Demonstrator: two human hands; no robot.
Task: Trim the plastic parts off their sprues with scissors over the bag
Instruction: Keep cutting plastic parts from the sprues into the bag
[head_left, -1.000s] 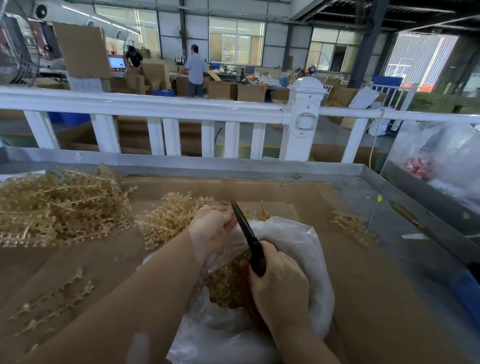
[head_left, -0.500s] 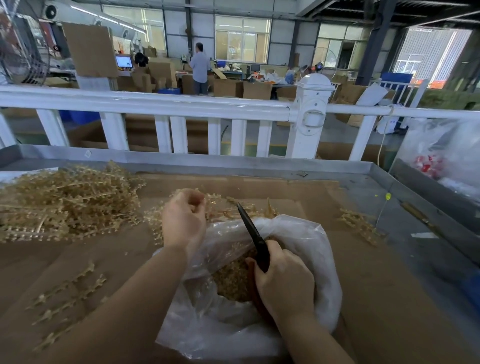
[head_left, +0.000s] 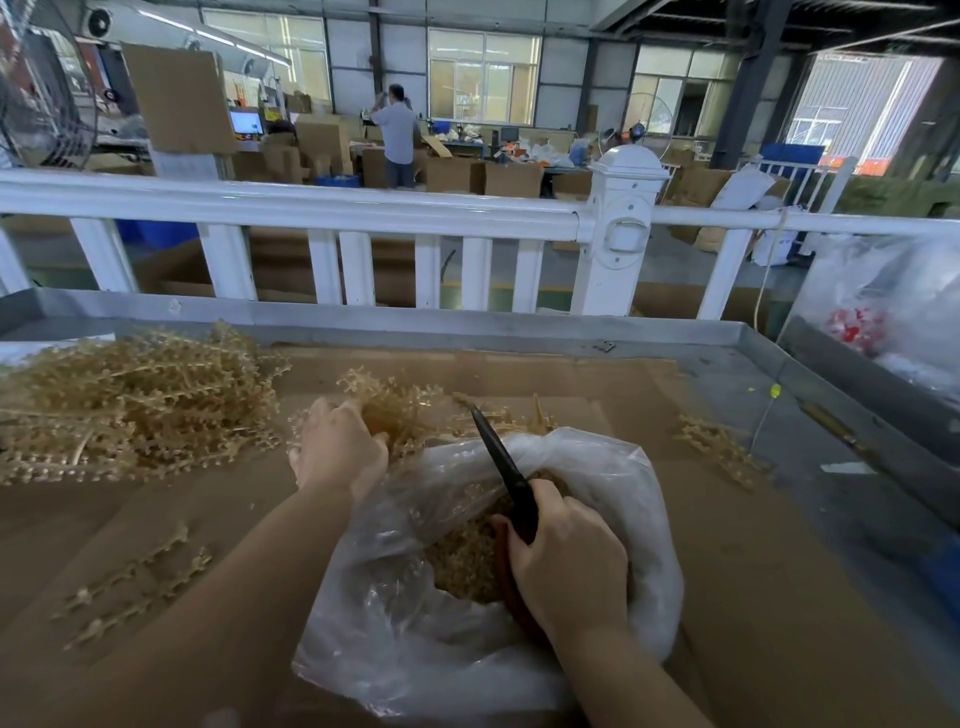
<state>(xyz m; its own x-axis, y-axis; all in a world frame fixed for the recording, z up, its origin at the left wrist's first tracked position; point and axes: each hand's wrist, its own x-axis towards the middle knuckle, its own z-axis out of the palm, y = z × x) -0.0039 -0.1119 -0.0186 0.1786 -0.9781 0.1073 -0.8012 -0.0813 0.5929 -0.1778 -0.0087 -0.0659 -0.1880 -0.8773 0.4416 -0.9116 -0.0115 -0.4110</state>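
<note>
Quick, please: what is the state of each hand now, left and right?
Left hand: reaching into the small sprue pile; whether it grips anything cannot be told.
Right hand: closed, holding the scissors over the bag.

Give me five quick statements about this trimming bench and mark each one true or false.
1. The right hand holds the black-bladed scissors over the clear plastic bag. True.
2. The scissor blades point down into the bag. False: they point up and away from the person.
3. The left hand reaches into the small tan heap of plastic sprues just beyond the bag. True.
4. The large tan pile of sprues lies to the right of the bag. False: it lies at far left.
5. The bag is empty. False: it holds tan trimmed pieces.
</note>
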